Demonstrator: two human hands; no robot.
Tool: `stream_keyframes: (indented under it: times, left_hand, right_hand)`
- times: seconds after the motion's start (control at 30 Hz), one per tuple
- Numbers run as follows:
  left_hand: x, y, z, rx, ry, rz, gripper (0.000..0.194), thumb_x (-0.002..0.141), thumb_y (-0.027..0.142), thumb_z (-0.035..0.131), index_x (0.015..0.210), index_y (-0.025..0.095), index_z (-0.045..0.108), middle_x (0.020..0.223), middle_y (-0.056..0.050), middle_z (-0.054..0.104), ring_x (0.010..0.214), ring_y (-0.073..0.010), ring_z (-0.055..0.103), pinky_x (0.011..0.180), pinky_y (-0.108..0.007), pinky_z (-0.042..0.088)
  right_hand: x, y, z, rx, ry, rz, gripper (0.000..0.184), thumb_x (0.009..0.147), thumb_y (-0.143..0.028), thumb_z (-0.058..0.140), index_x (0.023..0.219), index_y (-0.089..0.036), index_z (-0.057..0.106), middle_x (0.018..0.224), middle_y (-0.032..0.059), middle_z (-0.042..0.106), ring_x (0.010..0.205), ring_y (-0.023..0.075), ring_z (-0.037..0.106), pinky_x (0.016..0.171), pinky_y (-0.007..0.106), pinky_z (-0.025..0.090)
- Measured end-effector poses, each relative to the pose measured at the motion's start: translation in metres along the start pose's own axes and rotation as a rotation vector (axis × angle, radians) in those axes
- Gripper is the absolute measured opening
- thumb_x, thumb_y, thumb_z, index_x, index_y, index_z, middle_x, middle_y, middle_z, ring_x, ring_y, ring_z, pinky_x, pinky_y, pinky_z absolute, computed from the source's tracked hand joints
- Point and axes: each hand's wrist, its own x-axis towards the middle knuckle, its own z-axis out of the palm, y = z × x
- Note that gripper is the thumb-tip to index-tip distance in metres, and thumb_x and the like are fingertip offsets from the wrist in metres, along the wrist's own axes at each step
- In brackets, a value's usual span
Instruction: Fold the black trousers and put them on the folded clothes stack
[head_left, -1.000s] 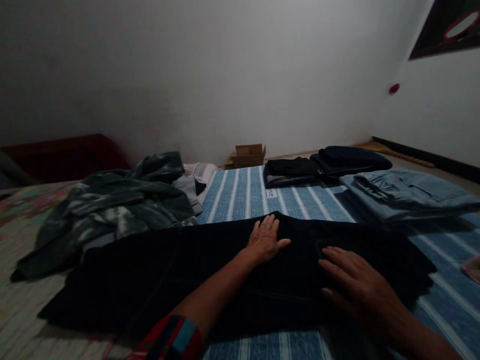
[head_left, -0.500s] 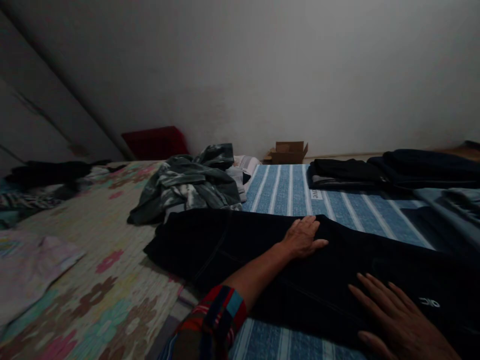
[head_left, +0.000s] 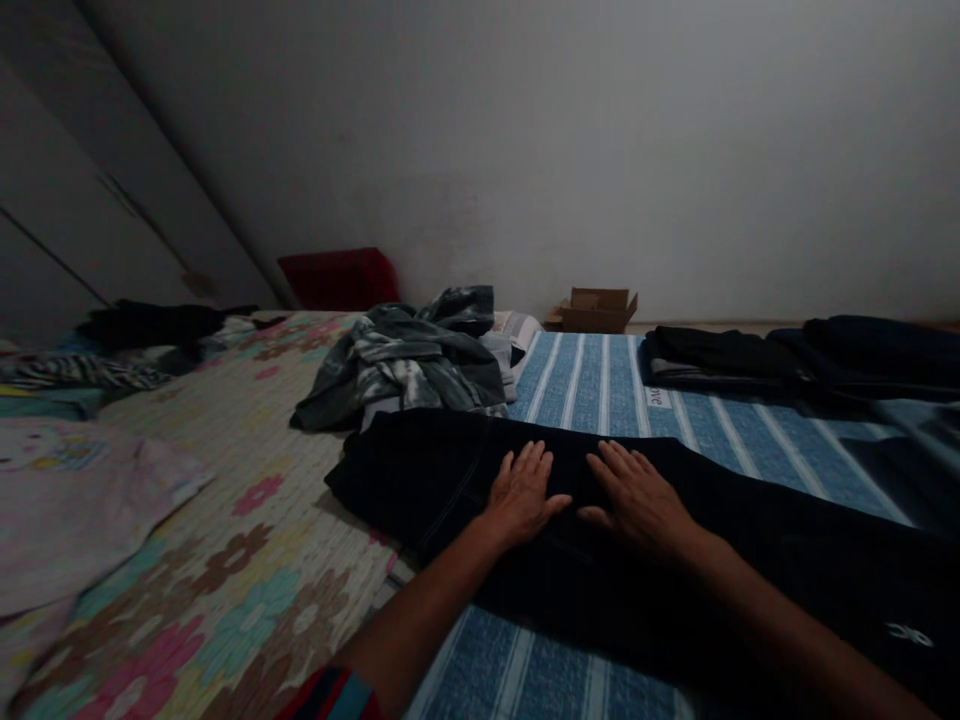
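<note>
A pair of dark trousers (head_left: 735, 560) with a small white logo near its right end lies spread across the bed. My left hand (head_left: 523, 495) rests flat on its upper middle part, fingers apart. Close beside it, to the right, my right hand (head_left: 636, 492) lies on the same dark cloth with its fingers stretched out. Neither hand grips the fabric. Touching the trousers' far left edge is a crumpled grey-green patterned garment (head_left: 420, 360).
Folded dark clothes (head_left: 720, 360) are stacked at the back right on the blue striped sheet (head_left: 585, 375). A pink garment (head_left: 82, 510) lies left on the floral cover (head_left: 247, 600). Against the wall are a red box-like object (head_left: 341, 280) and an open cardboard box (head_left: 598, 310).
My right hand has moved left and away from me, from near the logo to beside my left hand. The left hand has shifted left along the trousers. The view has turned slightly left.
</note>
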Motion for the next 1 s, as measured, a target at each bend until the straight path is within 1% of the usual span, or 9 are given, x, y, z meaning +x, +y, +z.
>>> stream_keyframes:
  times: [0.1, 0.2, 0.27, 0.33, 0.5, 0.6, 0.7, 0.87, 1.0]
  left_hand:
    - [-0.001, -0.006, 0.007, -0.043, -0.031, -0.051, 0.074, 0.089, 0.063, 0.029, 0.145, 0.015, 0.025, 0.154, -0.011, 0.018, 0.142, -0.0253, 0.008, 0.113, -0.052, 0.010]
    - [-0.001, -0.010, 0.010, -0.089, -0.055, -0.054, 0.079, 0.087, 0.068, 0.025, 0.146, 0.016, 0.023, 0.155, -0.009, 0.016, 0.142, -0.0246, 0.006, 0.113, -0.054, 0.008]
    - [-0.001, -0.011, 0.011, -0.103, -0.053, -0.046, 0.080, 0.086, 0.069, 0.024, 0.146, 0.016, 0.022, 0.155, -0.009, 0.015, 0.142, -0.0242, 0.006, 0.113, -0.054, 0.007]
    - [-0.002, -0.011, 0.011, -0.112, -0.053, -0.042, 0.079, 0.086, 0.069, 0.024, 0.146, 0.016, 0.023, 0.155, -0.009, 0.015, 0.142, -0.0243, 0.006, 0.113, -0.054, 0.007]
    - [-0.004, -0.011, 0.011, -0.117, -0.048, -0.040, 0.076, 0.088, 0.066, 0.026, 0.145, 0.016, 0.024, 0.155, -0.009, 0.016, 0.142, -0.0243, 0.006, 0.113, -0.054, 0.008]
    - [-0.004, -0.011, 0.009, -0.106, -0.043, -0.039, 0.074, 0.089, 0.065, 0.026, 0.144, 0.017, 0.026, 0.154, -0.009, 0.017, 0.142, -0.0244, 0.008, 0.113, -0.054, 0.010]
    - [-0.003, -0.010, 0.005, -0.076, -0.043, -0.038, 0.070, 0.090, 0.062, 0.027, 0.144, 0.017, 0.027, 0.154, -0.009, 0.019, 0.142, -0.0243, 0.010, 0.112, -0.054, 0.012]
    - [0.005, -0.012, 0.003, 0.008, -0.030, -0.061, 0.065, 0.091, 0.056, 0.030, 0.143, 0.016, 0.030, 0.153, -0.008, 0.021, 0.141, -0.0240, 0.014, 0.112, -0.052, 0.015]
    - [0.016, -0.014, 0.004, 0.101, -0.014, -0.066, 0.061, 0.092, 0.051, 0.029, 0.142, 0.016, 0.032, 0.153, -0.008, 0.022, 0.141, -0.0238, 0.016, 0.110, -0.051, 0.017]
  right_hand:
    - [0.013, 0.002, 0.023, 0.008, -0.039, 0.066, 0.079, 0.086, -0.066, 0.038, 0.139, -0.008, 0.041, 0.145, 0.0218, 0.032, 0.136, 0.0335, 0.025, 0.108, 0.050, 0.024]
    - [0.012, 0.009, 0.047, 0.010, -0.022, 0.090, 0.082, 0.085, -0.071, 0.032, 0.140, -0.010, 0.040, 0.147, 0.0207, 0.030, 0.137, 0.0331, 0.023, 0.109, 0.050, 0.021]
    - [0.010, 0.013, 0.055, 0.004, 0.003, 0.085, 0.081, 0.085, -0.071, 0.031, 0.139, -0.012, 0.041, 0.147, 0.0201, 0.030, 0.137, 0.0326, 0.023, 0.109, 0.050, 0.020]
    - [0.008, 0.013, 0.058, -0.002, 0.018, 0.083, 0.080, 0.085, -0.070, 0.032, 0.139, -0.012, 0.042, 0.147, 0.0202, 0.031, 0.137, 0.0325, 0.024, 0.109, 0.050, 0.020]
    - [0.003, -0.002, 0.051, -0.001, 0.028, 0.078, 0.083, 0.084, -0.072, 0.031, 0.140, -0.012, 0.040, 0.146, 0.0223, 0.031, 0.136, 0.0336, 0.024, 0.109, 0.049, 0.021]
    - [-0.001, -0.014, 0.049, 0.024, 0.002, 0.071, 0.085, 0.083, -0.075, 0.029, 0.141, -0.013, 0.039, 0.146, 0.0226, 0.030, 0.136, 0.0351, 0.022, 0.109, 0.051, 0.020]
    - [0.000, -0.020, 0.045, 0.058, -0.037, 0.089, 0.086, 0.082, -0.075, 0.029, 0.141, -0.013, 0.040, 0.147, 0.0232, 0.028, 0.137, 0.0360, 0.020, 0.108, 0.051, 0.019]
    - [0.002, -0.025, 0.024, 0.150, -0.092, 0.128, 0.085, 0.083, -0.073, 0.032, 0.143, -0.012, 0.035, 0.148, 0.0245, 0.025, 0.138, 0.0367, 0.016, 0.109, 0.052, 0.015]
    - [-0.004, -0.038, 0.012, 0.248, -0.042, 0.179, 0.084, 0.085, -0.071, 0.031, 0.144, -0.012, 0.032, 0.149, 0.0237, 0.023, 0.138, 0.0369, 0.014, 0.110, 0.053, 0.014]
